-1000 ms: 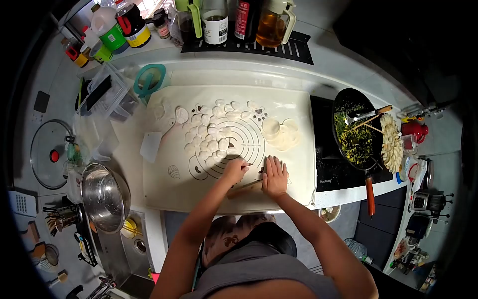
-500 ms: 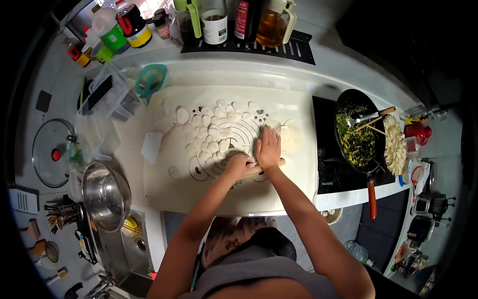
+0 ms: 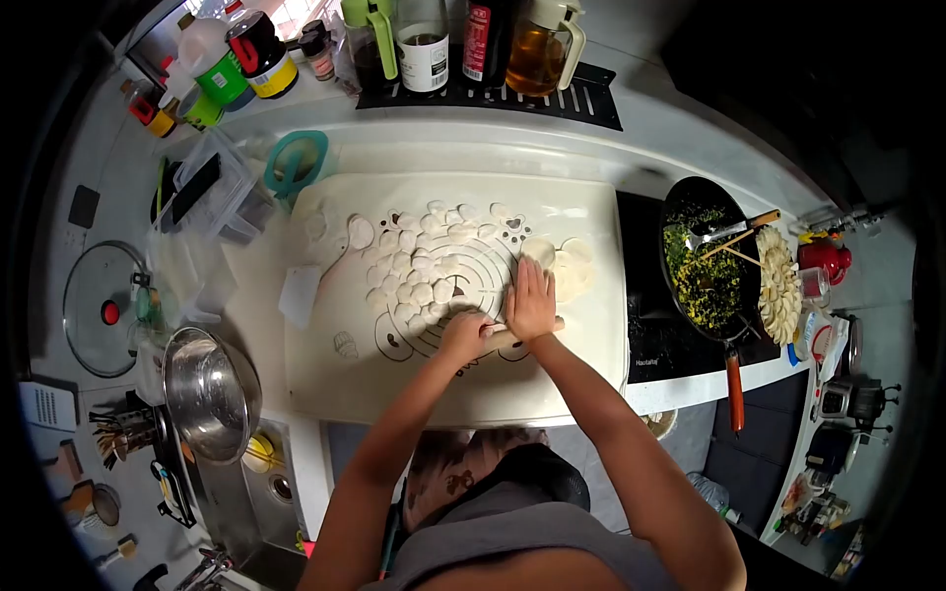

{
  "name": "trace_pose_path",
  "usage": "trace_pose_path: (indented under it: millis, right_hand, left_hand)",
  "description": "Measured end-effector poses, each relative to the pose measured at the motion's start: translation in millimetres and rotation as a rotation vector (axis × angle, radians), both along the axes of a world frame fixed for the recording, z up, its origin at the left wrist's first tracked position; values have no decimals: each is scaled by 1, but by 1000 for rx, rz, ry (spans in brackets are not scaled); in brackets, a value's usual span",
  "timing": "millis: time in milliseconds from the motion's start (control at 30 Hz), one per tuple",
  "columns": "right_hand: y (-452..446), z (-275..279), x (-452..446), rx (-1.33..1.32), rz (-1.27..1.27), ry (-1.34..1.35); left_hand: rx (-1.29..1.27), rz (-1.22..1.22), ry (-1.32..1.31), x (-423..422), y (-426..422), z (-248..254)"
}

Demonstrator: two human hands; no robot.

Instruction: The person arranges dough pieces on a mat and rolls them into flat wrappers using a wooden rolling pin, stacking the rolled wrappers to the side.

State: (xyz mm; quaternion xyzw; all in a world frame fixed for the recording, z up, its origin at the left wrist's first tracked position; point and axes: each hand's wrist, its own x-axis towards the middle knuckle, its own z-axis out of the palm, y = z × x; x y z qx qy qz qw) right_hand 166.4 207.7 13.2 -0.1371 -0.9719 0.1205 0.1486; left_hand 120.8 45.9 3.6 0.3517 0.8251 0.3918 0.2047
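Note:
My right hand (image 3: 532, 299) lies flat with fingers stretched out, its palm on a wooden rolling pin (image 3: 511, 338). Just left of it, my left hand (image 3: 465, 337) is closed, its fingertips at a small pale piece of dough (image 3: 490, 329) beside the pin; most of that piece is hidden. Beyond the right fingers lie rolled dough wrappers (image 3: 574, 268), overlapping. Many small flattened dough pieces (image 3: 422, 263) spread over the printed white mat (image 3: 463, 399), up and left of my hands.
Right of the mat, a pan (image 3: 711, 266) of chopped green and yellow filling sits on the black cooktop (image 3: 645, 295), beside folded dumplings (image 3: 777, 286). A white scraper (image 3: 300, 295) lies on the mat's left. A steel bowl (image 3: 209, 394) stands by the sink (image 3: 266, 522). Bottles (image 3: 261, 49) line the back ledge.
My left hand has shifted slightly left and down. My right hand stays flat on the rolling pin, nearly in the same place.

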Motion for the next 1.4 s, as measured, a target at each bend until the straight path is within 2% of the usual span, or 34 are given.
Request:
trace_pose_path:
  millis: [167,200,333,467,567,633,733,867,933,1200,1267,1400]
  right_hand:
    - [7,-6,-34,-7,-109,-41]
    - [4,-6,-21,-101,-105,10]
    - [-12,-1,57,-70,-87,-161]
    - [-18,15,115,-99,-7,-175]
    - [-18,13,92,-34,13,-134]
    - [-8,7,57,20,87,-85]
    - [-2,0,10,15,38,-31]
    - [1,-5,-27,-23,-29,-14]
    - [2,-7,-20,-55,-51,11]
    - [-20,4,106,-43,-54,-143]
    - [-20,6,111,-33,-39,-144]
    - [-12,8,53,10,68,-57]
  left_hand:
    - [-30,31,4,-9,12,8]
    - [-36,1,23,-7,14,12]
    - [-124,-96,83,-6,15,11]
    - [-48,68,-167,0,5,0]
    - [61,90,-260,8,-6,-8]
    - [52,82,-160,11,-6,-1]
    - [55,78,-67,7,-8,2]
    - [-91,94,-22,-1,3,3]
    - [-182,80,87,2,10,8]
    - [-72,83,-89,8,9,0]
    - [-62,127,-164,6,4,-5]
    - [-85,35,-70,1,-6,0]
